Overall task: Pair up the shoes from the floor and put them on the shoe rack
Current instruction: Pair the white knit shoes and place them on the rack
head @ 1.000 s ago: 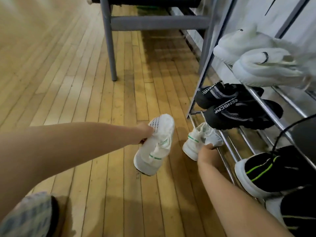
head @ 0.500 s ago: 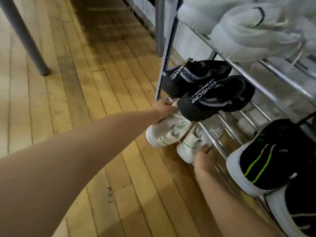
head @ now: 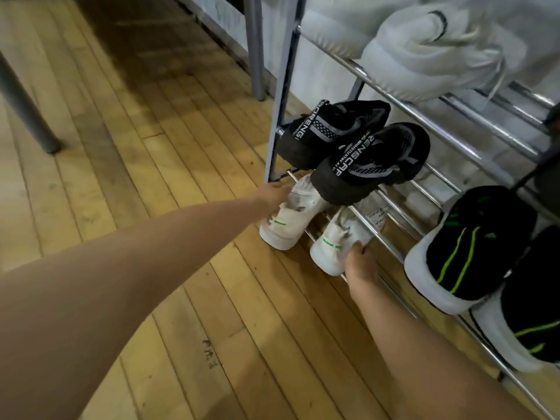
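Two bare arms stretched forward and down, left hand (head: 274,194) reaching farther, fingers apparently curled and gripping, though mostly hidden from view, right hand (head: 360,265) nearer, wrist bent, fingertips (head: 359,248) pressed down in a grasp

white sneakers (head: 288,219) – green stripes; black shoes (head: 369,165) – white lettering; honey-coloured floor (head: 151,177).

A: Floor? 
B: Honey-coloured narrow wooden floorboards (head: 157,165), running diagonally – scuffed, a dark smudge near the bottom centre.

A: Furniture? 
B: Round grey metal furniture leg (head: 27,116) at left, a second upright grey metal post (head: 254,47) at top centre.

A: Wall, light? 
B: Pale grey wall (head: 321,71) behind – floor darker beside it, brighter at left.
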